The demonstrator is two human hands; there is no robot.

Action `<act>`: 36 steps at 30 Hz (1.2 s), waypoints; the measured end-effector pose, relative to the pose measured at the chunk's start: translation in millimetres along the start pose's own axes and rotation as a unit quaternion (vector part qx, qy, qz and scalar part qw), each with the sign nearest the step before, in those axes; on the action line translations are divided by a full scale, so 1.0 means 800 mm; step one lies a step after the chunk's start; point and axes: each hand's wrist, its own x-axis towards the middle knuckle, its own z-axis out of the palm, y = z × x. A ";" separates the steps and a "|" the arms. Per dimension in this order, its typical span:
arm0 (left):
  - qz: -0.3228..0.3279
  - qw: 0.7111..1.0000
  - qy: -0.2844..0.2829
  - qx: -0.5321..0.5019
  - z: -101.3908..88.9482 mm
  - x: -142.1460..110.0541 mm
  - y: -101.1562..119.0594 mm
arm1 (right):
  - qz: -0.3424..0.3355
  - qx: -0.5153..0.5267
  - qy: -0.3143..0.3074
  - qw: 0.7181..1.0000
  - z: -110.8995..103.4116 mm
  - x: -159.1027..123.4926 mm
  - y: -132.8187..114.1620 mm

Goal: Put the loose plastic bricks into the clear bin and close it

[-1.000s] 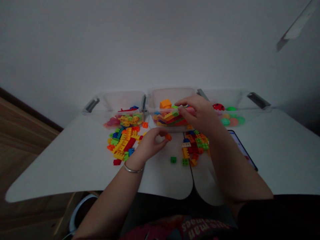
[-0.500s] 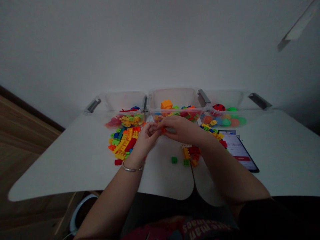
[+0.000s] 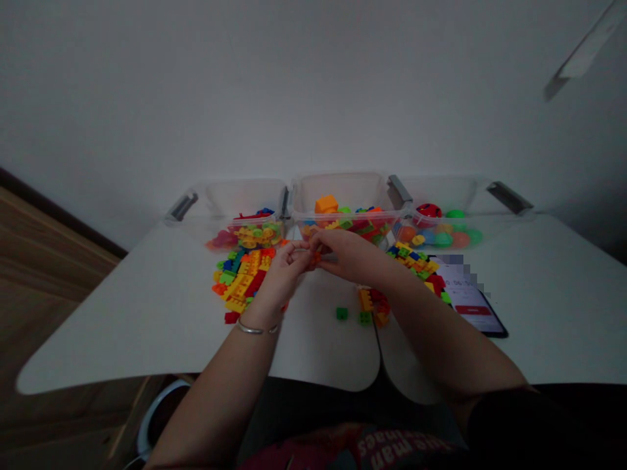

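Note:
Both hands meet above the middle of the table, in front of the centre bin. Between their fingertips shows a small orange toy brick (image 3: 316, 258), mostly covered by the fingers. My left hand (image 3: 290, 266) pinches it from the left, its thumb and fingers closed. From the right, my right hand (image 3: 337, 251) grips the same brick with bent fingers. A pile of coloured bricks (image 3: 242, 281) lies beside and partly behind my left hand. Under my right forearm sit more bricks (image 3: 366, 300), partly hidden. One green brick (image 3: 341, 314) lies alone below the hands.
Three clear plastic bins stand along the wall: a left bin (image 3: 245, 189) and a centre bin (image 3: 343, 186) with toy pieces, and a right bin (image 3: 445, 189) with balls. A phone (image 3: 473, 310) lies at the right by more bricks (image 3: 416, 260). A seam splits the table.
Both hands have shifted slightly, and the right hand and forearm have turned a little, showing more of the bricks on the right. The orange brick stays between the fingers.

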 end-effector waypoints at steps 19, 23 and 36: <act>0.029 0.999 0.023 0.039 0.000 0.001 -0.006 | 0.122 -0.152 0.304 0.932 -0.075 -0.019 0.049; 0.036 0.998 0.021 0.051 -0.001 0.002 -0.006 | 0.122 -0.210 0.219 0.945 -0.066 -0.014 0.057; 0.152 0.877 -0.258 0.376 0.008 -0.016 -0.003 | 0.134 -0.271 0.154 0.941 -0.069 -0.015 0.044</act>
